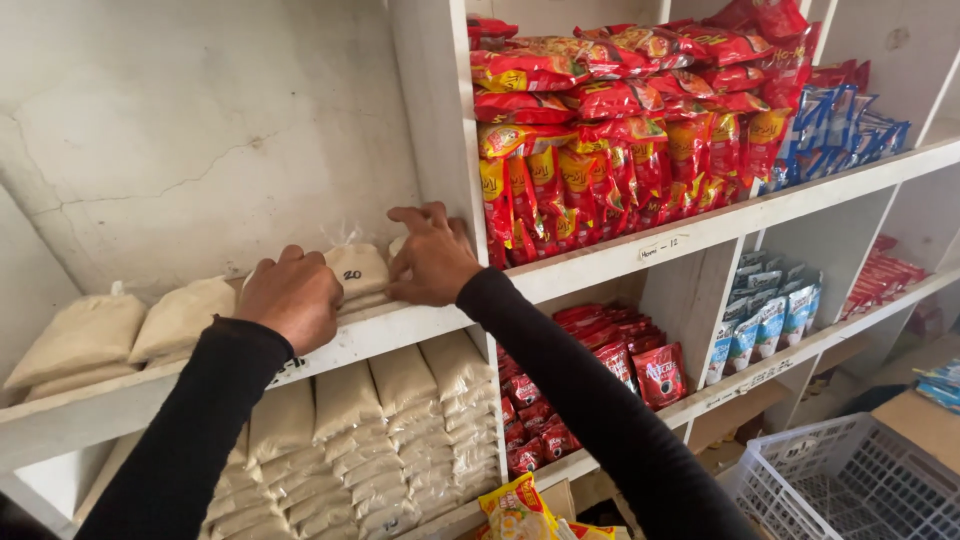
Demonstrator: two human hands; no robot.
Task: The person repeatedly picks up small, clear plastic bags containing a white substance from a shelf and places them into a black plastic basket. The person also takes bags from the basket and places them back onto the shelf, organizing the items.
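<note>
From the head camera, both hands rested on a small clear bag of pale grain near the right end of a white shelf. The left hand curled its fingers over the bag's left side; the right hand pressed bent fingers against its right side. Similar bags lay further left along the shelf. Red snack packets filled the neighbouring shelf compartment.
</note>
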